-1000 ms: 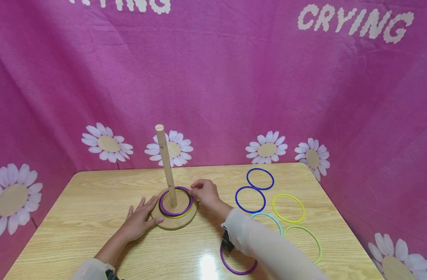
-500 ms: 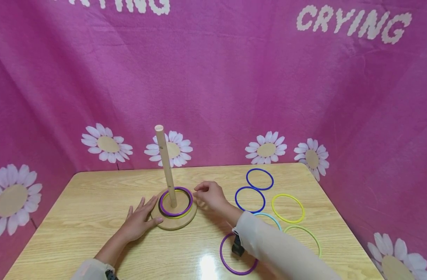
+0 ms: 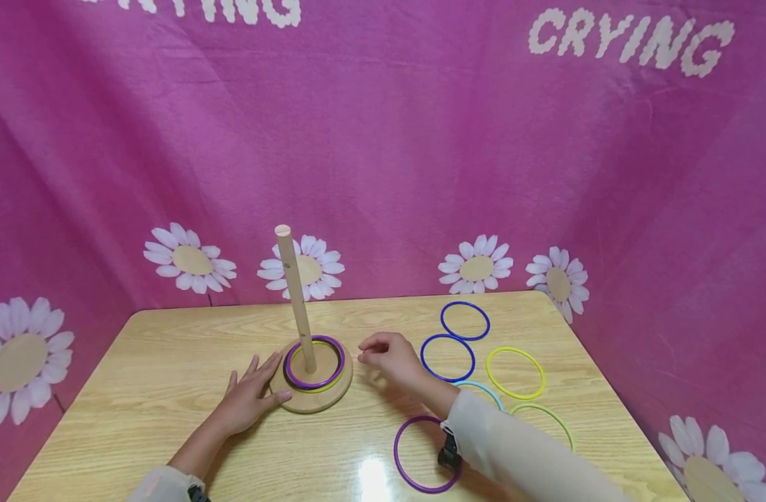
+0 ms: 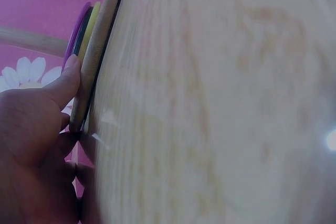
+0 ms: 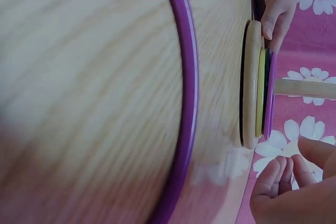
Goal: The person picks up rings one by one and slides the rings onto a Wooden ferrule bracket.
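A wooden peg stand has an upright post (image 3: 298, 300) on a round base (image 3: 312, 402). Around the post lie stacked rings: a purple ring (image 3: 339, 346) on top, a black ring (image 5: 267, 77) under it and a yellow ring (image 5: 260, 93) lowest. My left hand (image 3: 246, 401) rests against the base's left side, fingers extended and spread, with its thumb (image 4: 67, 80) at the base's edge. Just right of the base, above the table, my right hand (image 3: 395, 359) has loosely bent fingers and holds nothing, its fingertips apart from the rings.
On the table's right side lie two blue rings (image 3: 448, 335), a yellow ring (image 3: 544, 376), a light blue ring (image 3: 483, 388) and a light green ring (image 3: 548, 411). Another purple ring (image 3: 396, 453) lies nearer, partly under the right wrist. A pink curtain (image 3: 383, 174) hangs behind the table.
My right hand has drawn away from the stacked rings, moving right and slightly nearer, its fingers loosening. My left hand has stayed at the base.
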The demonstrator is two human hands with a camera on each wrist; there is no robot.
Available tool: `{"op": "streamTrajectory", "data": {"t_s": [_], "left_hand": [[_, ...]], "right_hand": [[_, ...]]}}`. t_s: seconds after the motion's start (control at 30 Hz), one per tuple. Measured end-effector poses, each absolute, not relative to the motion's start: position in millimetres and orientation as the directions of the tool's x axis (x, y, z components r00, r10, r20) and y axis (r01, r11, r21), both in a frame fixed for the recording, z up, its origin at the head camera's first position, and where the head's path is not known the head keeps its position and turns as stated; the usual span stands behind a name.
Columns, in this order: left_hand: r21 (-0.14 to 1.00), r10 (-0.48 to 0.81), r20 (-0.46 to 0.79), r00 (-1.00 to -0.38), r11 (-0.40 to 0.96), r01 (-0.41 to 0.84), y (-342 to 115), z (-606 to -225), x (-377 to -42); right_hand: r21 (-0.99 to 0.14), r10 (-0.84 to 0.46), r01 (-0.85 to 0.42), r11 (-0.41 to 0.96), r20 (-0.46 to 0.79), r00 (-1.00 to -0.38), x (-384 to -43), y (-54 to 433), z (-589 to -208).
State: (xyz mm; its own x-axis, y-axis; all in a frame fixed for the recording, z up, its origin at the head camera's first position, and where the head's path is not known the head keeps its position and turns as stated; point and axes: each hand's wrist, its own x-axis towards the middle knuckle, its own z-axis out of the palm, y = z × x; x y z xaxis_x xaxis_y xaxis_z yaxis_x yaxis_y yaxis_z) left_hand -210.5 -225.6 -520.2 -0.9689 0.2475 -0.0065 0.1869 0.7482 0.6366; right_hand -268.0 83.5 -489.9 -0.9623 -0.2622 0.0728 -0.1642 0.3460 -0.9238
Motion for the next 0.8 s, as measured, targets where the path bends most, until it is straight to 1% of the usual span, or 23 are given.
{"op": "streamTrajectory", "data": {"t_s": [0.1,0.3,0.47,0.8], "left_hand": [[0.638,0.248,-0.003,-0.969,0.747,0.189,-226,-520,-210],[0.637,0.248,0.005,-0.969,0.746,0.194,-226,-520,-210],[0.633,0.248,0.013,-0.969,0.748,0.2,-225,-520,-210],[0.628,0.251,0.023,-0.968,0.749,0.21,-226,-523,-210]], "right_hand": [[-0.929,-0.285,-0.171,0.328,0.076,-0.955,-264,92,-490],[-0.945,-0.327,-0.147,0.292,0.046,-0.944,-254,107,-492],[-0.946,-0.363,-0.143,0.29,0.029,-0.931,-246,118,-496],[-0.951,-0.482,-0.133,0.277,-0.018,-0.876,-227,143,-495]]}}
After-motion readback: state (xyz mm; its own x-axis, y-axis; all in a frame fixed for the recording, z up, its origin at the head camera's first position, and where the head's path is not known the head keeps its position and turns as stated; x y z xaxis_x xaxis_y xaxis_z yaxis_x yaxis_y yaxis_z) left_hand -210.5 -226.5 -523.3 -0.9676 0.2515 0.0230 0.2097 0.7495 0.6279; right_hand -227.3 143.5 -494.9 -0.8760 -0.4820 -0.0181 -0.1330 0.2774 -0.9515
